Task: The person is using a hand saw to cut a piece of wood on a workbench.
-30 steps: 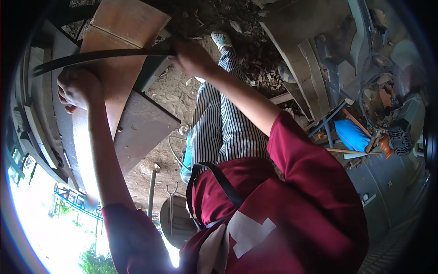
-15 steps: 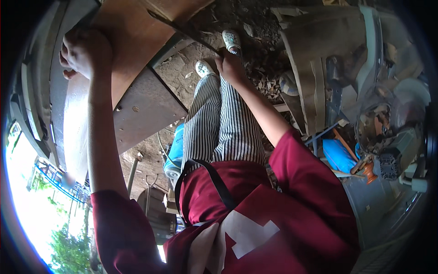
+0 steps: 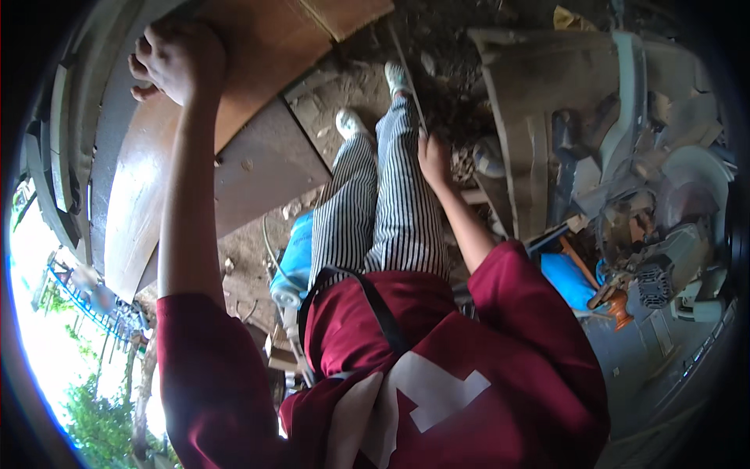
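1. Head view, left hand (image 3: pixel 181 62): it rests on the brown board (image 3: pixel 262 66), at the board's left edge, with its fingers curled. I cannot tell whether they clamp the edge or only lie against it.
2. Head view, right hand (image 3: pixel 434 160): it is closed around the near end of a long thin strip (image 3: pixel 407 74), which points up and away, well apart from the left hand and to the right of the board.
3. Head view, board: it slants from top centre to lower left, partly over a dark brown panel (image 3: pixel 269 168), with a pale line across its upper end.
4. Head view, legs: 2 legs in striped trousers (image 3: pixel 406 211) stretch between the panel and the right hand; 2 pale clogs (image 3: pixel 351 123) are on the feet.
5. Head view, surroundings: a light-blue object (image 3: pixel 295 254) is just beside the trousers; a blue bag (image 3: pixel 566 280) lies right, near an orange turned piece (image 3: pixel 619 309).
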A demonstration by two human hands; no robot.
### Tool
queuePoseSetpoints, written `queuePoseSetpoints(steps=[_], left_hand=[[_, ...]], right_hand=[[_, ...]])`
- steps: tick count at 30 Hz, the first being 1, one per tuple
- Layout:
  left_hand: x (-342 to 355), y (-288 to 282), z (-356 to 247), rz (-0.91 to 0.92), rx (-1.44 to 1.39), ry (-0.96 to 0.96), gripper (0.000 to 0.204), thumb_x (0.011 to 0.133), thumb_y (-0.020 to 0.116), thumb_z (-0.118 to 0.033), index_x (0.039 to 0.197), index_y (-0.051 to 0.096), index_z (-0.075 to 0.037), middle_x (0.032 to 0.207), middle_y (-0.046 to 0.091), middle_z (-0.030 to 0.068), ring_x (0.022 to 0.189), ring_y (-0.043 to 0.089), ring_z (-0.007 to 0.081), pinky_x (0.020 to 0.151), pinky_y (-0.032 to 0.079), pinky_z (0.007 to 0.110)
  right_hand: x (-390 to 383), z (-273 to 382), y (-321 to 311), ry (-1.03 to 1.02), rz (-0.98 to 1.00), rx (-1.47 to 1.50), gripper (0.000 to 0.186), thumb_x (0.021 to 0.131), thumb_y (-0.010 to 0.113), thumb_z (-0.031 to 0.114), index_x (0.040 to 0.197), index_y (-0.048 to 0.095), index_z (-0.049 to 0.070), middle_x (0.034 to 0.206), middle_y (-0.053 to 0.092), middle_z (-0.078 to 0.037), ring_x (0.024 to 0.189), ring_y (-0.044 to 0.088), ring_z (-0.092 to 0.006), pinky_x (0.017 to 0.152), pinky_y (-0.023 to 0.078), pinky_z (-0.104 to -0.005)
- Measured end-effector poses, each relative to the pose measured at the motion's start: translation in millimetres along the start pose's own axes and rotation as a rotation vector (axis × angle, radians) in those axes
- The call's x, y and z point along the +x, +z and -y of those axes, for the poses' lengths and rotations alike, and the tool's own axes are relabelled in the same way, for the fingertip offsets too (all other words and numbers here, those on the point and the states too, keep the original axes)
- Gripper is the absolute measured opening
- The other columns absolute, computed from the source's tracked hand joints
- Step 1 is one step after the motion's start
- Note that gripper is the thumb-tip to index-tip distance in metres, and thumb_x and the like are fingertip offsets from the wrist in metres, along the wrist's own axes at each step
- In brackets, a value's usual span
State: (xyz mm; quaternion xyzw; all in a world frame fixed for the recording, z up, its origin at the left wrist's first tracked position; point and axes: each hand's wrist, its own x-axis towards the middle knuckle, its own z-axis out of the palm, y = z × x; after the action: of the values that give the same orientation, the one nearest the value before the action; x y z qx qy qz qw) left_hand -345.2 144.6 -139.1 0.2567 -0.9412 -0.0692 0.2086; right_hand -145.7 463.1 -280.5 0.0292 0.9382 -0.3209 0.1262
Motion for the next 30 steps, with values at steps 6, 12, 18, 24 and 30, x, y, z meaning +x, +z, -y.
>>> queuePoseSetpoints(steps=[6,12,18,24,30], left_hand=[[0,0,-2,-0.044,-0.024,-0.030,0.026,0.077,0.040,-0.027,0.092,0.053,-0.010,0.110,0.045,0.0137,0.112,0.030,0.0313,0.089,0.014,0.054],[5,11,10,-0.055,0.003,0.016,0.035,0.080,0.036,-0.032,0.104,0.050,-0.012,0.114,0.046,0.0102,0.112,0.030,0.0299,0.090,0.018,0.052],[4,-9,-15,0.022,0.003,0.006,0.026,0.078,0.038,-0.025,0.099,0.048,-0.013,0.110,0.046,0.0110,0.110,0.032,0.0298,0.089,0.019,0.050],[0,-14,-25,-0.085,0.068,-0.019,0.016,0.078,0.039,-0.018,0.086,0.050,-0.008,0.101,0.050,0.0102,0.104,0.038,0.0273,0.086,0.023,0.045],[-1,-3,-19,-0.159,0.102,-0.009,0.017,0.078,0.039,-0.018,0.087,0.050,-0.009,0.102,0.049,0.0088,0.105,0.038,0.0257,0.087,0.023,0.046]], right_hand=[[-36,16,-22,-0.004,-0.069,0.184,0.020,0.083,0.044,0.018,0.078,0.051,0.000,0.055,0.051,-0.015,0.046,0.051,-0.0307,0.040,0.038,-0.0356],[32,114,-19,-0.173,-0.162,0.585,0.023,0.084,0.042,0.018,0.070,0.049,0.001,0.045,0.042,-0.005,0.036,0.042,-0.0155,0.035,0.029,-0.0278],[86,155,8,-0.252,-0.235,0.786,0.017,0.082,0.045,0.013,0.074,0.051,-0.001,0.045,0.043,-0.007,0.037,0.044,-0.0150,0.036,0.031,-0.0266],[98,162,2,-0.306,-0.262,0.620,0.014,0.082,0.043,0.010,0.081,0.051,-0.001,0.047,0.046,-0.011,0.039,0.048,-0.0171,0.037,0.034,-0.0282],[68,139,3,-0.297,-0.275,0.487,0.014,0.083,0.043,0.013,0.079,0.050,0.001,0.048,0.045,-0.011,0.040,0.049,-0.0234,0.038,0.035,-0.0304]])
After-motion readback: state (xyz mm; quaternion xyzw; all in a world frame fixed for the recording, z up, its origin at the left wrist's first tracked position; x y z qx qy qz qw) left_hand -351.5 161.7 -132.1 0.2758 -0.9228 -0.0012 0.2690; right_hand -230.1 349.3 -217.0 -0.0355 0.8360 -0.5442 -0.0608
